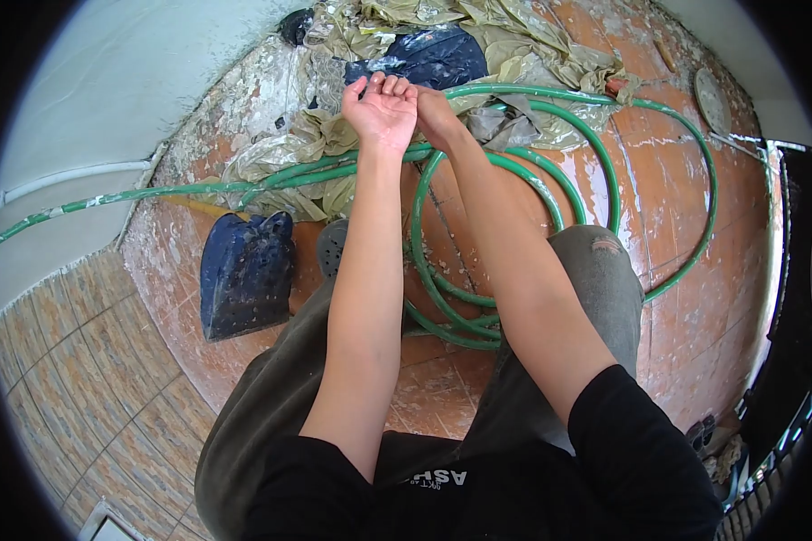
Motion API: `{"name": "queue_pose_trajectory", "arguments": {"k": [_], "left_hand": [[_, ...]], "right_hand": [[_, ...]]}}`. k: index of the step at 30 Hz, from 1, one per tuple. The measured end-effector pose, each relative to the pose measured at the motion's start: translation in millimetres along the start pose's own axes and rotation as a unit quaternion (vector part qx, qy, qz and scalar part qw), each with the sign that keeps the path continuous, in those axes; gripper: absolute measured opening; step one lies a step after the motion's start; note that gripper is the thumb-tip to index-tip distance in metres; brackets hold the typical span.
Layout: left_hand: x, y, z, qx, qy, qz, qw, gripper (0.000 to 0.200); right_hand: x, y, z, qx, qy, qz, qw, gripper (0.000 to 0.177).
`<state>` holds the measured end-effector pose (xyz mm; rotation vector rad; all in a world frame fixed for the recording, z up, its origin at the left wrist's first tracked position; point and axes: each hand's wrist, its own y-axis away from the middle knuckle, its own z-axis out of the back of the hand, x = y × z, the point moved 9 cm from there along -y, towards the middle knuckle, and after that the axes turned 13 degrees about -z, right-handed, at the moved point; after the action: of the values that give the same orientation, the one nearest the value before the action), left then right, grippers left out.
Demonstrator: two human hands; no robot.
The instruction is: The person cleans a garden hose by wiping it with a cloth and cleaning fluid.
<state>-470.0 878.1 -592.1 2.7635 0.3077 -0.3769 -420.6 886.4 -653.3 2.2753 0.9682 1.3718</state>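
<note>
My left hand (382, 110) is turned palm up with its fingers loosely curled, and nothing lies in the palm. Just right of it, my right hand (435, 117) touches its side; the right fingers are mostly hidden behind the left hand. Both arms stretch forward over my knees. Beneath and beyond the hands, a green hose (606, 167) lies in loops on the floor. Past the fingertips is a dark blue, stained piece (438, 59) among crumpled tan sheeting (523, 45).
A dark blue dustpan-like object (246, 275) stands at the left near my foot (332, 248). Wet, paint-spotted orange tiles (668, 225) surround the hose. A round lid-like disc (713, 102) leans at the right wall. A pale wall (108, 90) rises at the left.
</note>
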Motion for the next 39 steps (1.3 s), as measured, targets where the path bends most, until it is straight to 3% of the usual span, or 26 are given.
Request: {"name": "queue_pose_trajectory", "arguments": {"k": [4,16,20,22,24,28,29,30,32,33,35,36,37,38,39], "left_hand": [[-12.6,0.4,-11.2,0.022,0.028,-0.003,0.999,0.019],[-12.8,10.1,-27.8,0.073,0.026,0.019,0.997,0.016],[-13.6,24.7,-8.6,0.009,-0.051,-0.037,0.998,0.015],[-2.2,41.3,13.0,-0.025,-0.029,-0.020,0.999,0.013],[14.7,53.6,32.9,-0.025,-0.009,0.007,1.000,0.012],[47.3,50.2,70.7,-0.020,-0.042,0.073,0.996,0.012],[57.2,48.0,52.8,0.110,0.031,0.129,0.985,0.011],[62.8,41.0,60.4,0.109,0.032,0.129,0.985,0.011],[55.5,26.6,65.3,0.009,-0.170,0.039,0.985,0.017],[55.9,23.4,56.1,0.010,-0.169,0.038,0.985,0.017],[53.6,12.9,44.5,0.029,-0.143,-0.004,0.989,0.037],[54.2,8.3,43.0,0.030,-0.142,-0.004,0.989,0.037],[63.5,10.6,15.6,0.130,0.066,0.071,0.987,0.047],[60.1,20.7,-11.1,0.223,0.270,0.142,0.926,0.058],[58.9,19.6,-11.0,0.224,0.271,0.142,0.925,0.058]], "right_hand": [[-5.2,4.6,-1.7,0.005,-0.101,-0.084,0.991,0.028],[-0.2,16.6,-12.4,0.068,-0.097,-0.095,0.988,0.023],[0.0,15.6,-13.0,0.093,-0.084,-0.105,0.987,0.031],[5.7,15.7,-15.9,0.130,-0.060,-0.099,0.985,0.037],[10.6,24.6,-18.2,0.134,0.057,-0.136,0.980,0.042],[37.0,40.3,-31.3,0.117,0.203,-0.093,0.968,0.036],[40.6,45.1,-33.1,0.117,0.229,-0.109,0.960,0.030],[45.2,49.7,-34.2,0.116,0.230,-0.110,0.960,0.030],[48.5,64.5,-49.0,0.176,0.285,-0.132,0.933,0.025],[52.3,74.1,-50.0,0.176,0.306,-0.153,0.923,0.026],[59.0,76.1,-52.9,0.185,0.355,-0.135,0.906,0.026],[61.5,78.2,-55.0,0.194,0.401,-0.117,0.888,0.027],[64.9,79.4,-54.7,0.193,0.402,-0.116,0.888,0.027],[69.3,80.3,-55.0,0.190,0.422,-0.104,0.880,0.027],[73.5,81.3,-55.6,0.187,0.443,-0.092,0.872,0.026]]}}
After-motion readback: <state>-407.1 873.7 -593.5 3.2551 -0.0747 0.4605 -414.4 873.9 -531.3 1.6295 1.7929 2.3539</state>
